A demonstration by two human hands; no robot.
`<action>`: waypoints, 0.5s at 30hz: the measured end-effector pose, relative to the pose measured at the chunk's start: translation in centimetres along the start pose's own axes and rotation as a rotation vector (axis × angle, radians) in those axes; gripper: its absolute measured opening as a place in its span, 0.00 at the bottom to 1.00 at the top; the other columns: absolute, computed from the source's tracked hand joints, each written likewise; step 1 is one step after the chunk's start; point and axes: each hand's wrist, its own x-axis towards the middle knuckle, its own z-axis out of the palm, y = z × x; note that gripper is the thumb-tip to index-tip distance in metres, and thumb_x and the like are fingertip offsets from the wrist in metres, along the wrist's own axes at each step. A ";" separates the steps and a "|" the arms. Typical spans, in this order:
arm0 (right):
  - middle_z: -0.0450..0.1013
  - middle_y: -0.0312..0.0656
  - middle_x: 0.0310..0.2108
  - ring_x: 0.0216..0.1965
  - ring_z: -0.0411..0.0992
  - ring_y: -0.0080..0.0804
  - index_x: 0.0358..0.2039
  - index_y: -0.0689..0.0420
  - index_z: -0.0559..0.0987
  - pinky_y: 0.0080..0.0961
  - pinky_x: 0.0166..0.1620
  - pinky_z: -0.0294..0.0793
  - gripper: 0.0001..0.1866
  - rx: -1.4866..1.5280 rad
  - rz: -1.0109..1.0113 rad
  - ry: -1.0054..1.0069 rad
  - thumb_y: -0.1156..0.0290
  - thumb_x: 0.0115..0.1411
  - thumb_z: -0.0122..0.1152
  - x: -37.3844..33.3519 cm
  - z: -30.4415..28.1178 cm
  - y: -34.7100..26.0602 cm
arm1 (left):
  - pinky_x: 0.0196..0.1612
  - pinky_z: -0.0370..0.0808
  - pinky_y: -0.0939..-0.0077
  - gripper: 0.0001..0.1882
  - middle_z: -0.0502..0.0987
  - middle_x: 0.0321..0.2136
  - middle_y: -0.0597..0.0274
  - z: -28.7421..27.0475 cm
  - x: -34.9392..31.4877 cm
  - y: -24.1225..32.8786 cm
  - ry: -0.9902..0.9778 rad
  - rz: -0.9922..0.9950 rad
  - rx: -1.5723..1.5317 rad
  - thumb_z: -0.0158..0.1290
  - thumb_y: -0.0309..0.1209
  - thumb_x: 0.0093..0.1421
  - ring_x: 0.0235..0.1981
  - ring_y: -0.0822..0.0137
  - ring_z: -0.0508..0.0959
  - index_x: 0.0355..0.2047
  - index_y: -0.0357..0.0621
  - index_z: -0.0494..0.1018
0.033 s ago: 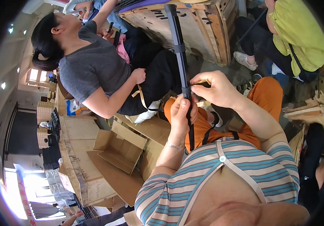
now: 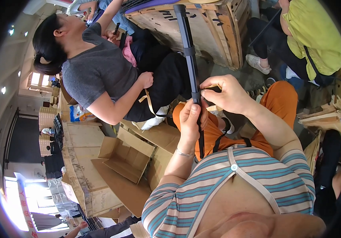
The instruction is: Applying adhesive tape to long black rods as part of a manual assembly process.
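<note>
The long black faceted tube (image 2: 193, 75), held out over the orange trousers (image 2: 279, 105), could swing or twist, since the left hand (image 2: 191, 118) clasps only its lower part while the right hand (image 2: 230, 95) pinches a tan strip (image 2: 217, 86) beside it.

Interior, lit by windows and small ceiling lamps (image 2: 11, 31).
Pale ceiling (image 2: 7, 63), left; glaring window (image 2: 35, 194), lower left, with grey curtain (image 2: 45, 220); smaller window (image 2: 39, 79), farther up the left side; large dark panel (image 2: 23, 139), between the two; dark grey floor (image 2: 237, 74); wooden crate (image 2: 214, 37), top centre, black markings on its side; long, pale wooden crate (image 2: 81, 144), left of centre.
</note>
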 end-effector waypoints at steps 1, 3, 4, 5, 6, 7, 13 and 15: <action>0.75 0.43 0.21 0.21 0.73 0.27 0.30 0.64 0.78 0.21 0.28 0.70 0.11 -0.047 -0.053 0.048 0.69 0.50 0.57 0.1 0.1 0.0 | 0.12 0.53 0.88 0.19 0.61 0.12 0.69 0.1 0.1 -0.1 0.040 0.032 0.102 0.41 0.44 0.63 0.09 0.80 0.57 0.33 0.38 0.64; 0.75 0.45 0.21 0.20 0.73 0.30 0.29 0.63 0.79 0.23 0.27 0.70 0.11 -0.092 -0.106 0.093 0.68 0.49 0.58 0.3 0.4 0.3 | 0.12 0.53 0.88 0.19 0.61 0.12 0.69 -0.1 0.1 -0.6 0.067 0.054 0.128 0.41 0.44 0.63 0.09 0.80 0.57 0.33 0.38 0.64; 0.75 0.43 0.20 0.22 0.73 0.27 0.30 0.64 0.78 0.22 0.28 0.71 0.10 -0.138 -0.034 0.093 0.71 0.50 0.57 0.5 0.8 0.5 | 0.12 0.53 0.88 0.18 0.61 0.12 0.70 -0.2 0.0 -0.7 0.096 0.078 0.154 0.41 0.44 0.64 0.09 0.80 0.57 0.33 0.38 0.64; 0.74 0.42 0.20 0.24 0.72 0.24 0.32 0.64 0.78 0.22 0.28 0.71 0.10 -0.184 0.037 0.092 0.73 0.51 0.56 0.7 1.2 0.9 | 0.12 0.53 0.88 0.18 0.61 0.12 0.70 -0.4 -0.3 -0.6 0.102 0.079 0.157 0.41 0.44 0.64 0.09 0.80 0.57 0.33 0.38 0.64; 0.74 0.42 0.20 0.24 0.72 0.24 0.32 0.64 0.78 0.22 0.28 0.71 0.10 -0.187 0.038 0.091 0.73 0.51 0.56 1.5 1.1 2.6 | 0.12 0.53 0.88 0.19 0.62 0.12 0.70 -0.3 -0.7 -0.4 0.128 0.038 0.133 0.42 0.45 0.63 0.10 0.81 0.57 0.32 0.38 0.64; 0.74 0.45 0.21 0.25 0.73 0.34 0.29 0.61 0.79 0.29 0.29 0.71 0.10 -0.405 0.063 0.213 0.68 0.50 0.55 3.0 0.2 5.7 | 0.13 0.52 0.88 0.20 0.62 0.12 0.70 0.1 -0.7 -0.3 0.141 -0.003 0.107 0.43 0.46 0.62 0.10 0.81 0.58 0.32 0.38 0.65; 0.73 0.51 0.35 0.38 0.72 0.43 0.39 0.60 0.74 0.32 0.41 0.71 0.14 -0.343 0.088 0.163 0.67 0.52 0.54 1.0 0.7 11.3 | 0.10 0.52 0.86 0.28 0.61 0.09 0.67 1.4 1.1 2.1 -0.081 0.055 -0.005 0.41 0.53 0.60 0.08 0.79 0.58 0.31 0.34 0.66; 0.73 0.44 0.30 0.31 0.70 0.29 0.43 0.64 0.71 0.24 0.37 0.69 0.18 -0.117 0.050 0.211 0.68 0.53 0.56 2.5 -0.2 11.0 | 0.07 0.52 0.85 0.24 0.56 0.10 0.68 0.6 2.5 1.7 -0.225 -0.108 -0.470 0.33 0.49 0.64 0.07 0.77 0.54 0.32 0.36 0.64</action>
